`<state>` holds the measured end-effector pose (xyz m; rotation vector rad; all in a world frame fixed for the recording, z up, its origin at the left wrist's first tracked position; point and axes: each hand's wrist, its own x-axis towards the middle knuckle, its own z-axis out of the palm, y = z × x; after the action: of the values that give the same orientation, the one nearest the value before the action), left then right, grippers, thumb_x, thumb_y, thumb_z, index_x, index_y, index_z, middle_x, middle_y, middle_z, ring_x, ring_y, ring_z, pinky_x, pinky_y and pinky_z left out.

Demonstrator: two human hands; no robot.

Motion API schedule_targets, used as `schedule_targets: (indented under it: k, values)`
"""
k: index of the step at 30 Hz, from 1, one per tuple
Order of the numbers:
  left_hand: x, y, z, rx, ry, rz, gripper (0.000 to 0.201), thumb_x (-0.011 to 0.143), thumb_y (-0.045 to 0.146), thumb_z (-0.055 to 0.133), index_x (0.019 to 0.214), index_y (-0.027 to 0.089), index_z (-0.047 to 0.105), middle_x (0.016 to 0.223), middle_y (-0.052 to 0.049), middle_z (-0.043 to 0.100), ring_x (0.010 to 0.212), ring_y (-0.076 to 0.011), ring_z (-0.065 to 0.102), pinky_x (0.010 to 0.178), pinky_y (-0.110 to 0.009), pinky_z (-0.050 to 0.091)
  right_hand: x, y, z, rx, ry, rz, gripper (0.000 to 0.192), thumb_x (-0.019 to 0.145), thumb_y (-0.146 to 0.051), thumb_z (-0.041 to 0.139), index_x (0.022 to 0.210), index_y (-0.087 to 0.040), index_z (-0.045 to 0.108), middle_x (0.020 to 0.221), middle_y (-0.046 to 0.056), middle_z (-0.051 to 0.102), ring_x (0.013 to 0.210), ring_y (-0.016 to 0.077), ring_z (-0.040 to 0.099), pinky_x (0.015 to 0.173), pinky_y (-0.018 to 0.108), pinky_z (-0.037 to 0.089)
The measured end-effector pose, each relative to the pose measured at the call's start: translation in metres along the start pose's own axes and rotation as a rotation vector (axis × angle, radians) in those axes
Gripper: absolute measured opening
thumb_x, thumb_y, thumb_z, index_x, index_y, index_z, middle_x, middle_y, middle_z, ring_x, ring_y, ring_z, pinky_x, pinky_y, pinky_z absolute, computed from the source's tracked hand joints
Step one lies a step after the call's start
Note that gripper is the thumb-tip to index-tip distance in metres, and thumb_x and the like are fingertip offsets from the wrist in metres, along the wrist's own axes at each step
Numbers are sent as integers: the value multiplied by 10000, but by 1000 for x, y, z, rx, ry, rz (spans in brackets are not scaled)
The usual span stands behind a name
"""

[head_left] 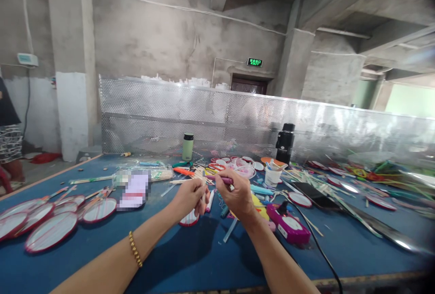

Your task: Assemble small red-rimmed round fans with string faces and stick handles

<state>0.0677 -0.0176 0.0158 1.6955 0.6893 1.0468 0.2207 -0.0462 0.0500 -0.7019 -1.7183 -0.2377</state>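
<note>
My left hand [189,197] is closed around a thin pale wooden stick [204,184] held upright above the blue table [190,257]. A gold bead bracelet circles that wrist. My right hand [236,193] sits right beside it, gripping a purple pen-like tool [220,179] that points left toward the stick's top. Both hands hover over a small red-rimmed round fan [189,219] lying under them. A pink and white device [288,227] with a black cable lies just right of my right forearm.
Several red-rimmed round fans [50,230] lie at the left. Sticks, coloured handles and scissors litter the far middle and right. A green flask [187,147], a black flask [284,143] and a white cup [272,176] stand before a perforated metal screen [238,117]. A person stands at the far left edge.
</note>
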Motion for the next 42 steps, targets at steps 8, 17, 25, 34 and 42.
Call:
schedule_targets:
  k: [8,17,25,34,42]
  values:
    - [-3,5,2,20,11,0,206,832,302,445,681,167,476,463,-8,597,323,-105,525,305,-169,368,0,0,0,-3,2,4,139,838,-187,548,719,-173,617,651,22,630,570,119,555,551,230,442]
    - [-3,5,2,19,3,-4,234,834,323,453,660,168,475,443,-10,586,312,-102,515,301,-165,366,-1,0,1,11,-31,11,140,842,-193,543,727,-174,621,650,21,627,573,117,557,529,219,434]
    - [-2,3,1,-1,13,-9,206,820,332,474,695,168,476,469,-7,602,329,-109,539,303,-164,369,0,0,0,10,9,-2,138,836,-180,534,722,-177,611,655,21,628,569,117,552,542,231,441]
    - [0,-1,1,2,-4,-6,198,826,320,454,701,170,485,471,-6,606,312,-109,521,295,-175,369,2,-3,-1,-18,10,-7,151,841,-181,546,702,-172,607,602,-2,585,520,98,511,517,219,409]
    - [2,-2,1,-12,-2,-10,252,827,379,482,678,176,482,442,1,587,300,-111,513,298,-175,367,1,-3,-1,-5,-3,4,148,838,-182,536,717,-177,620,642,13,627,560,112,553,543,223,439]
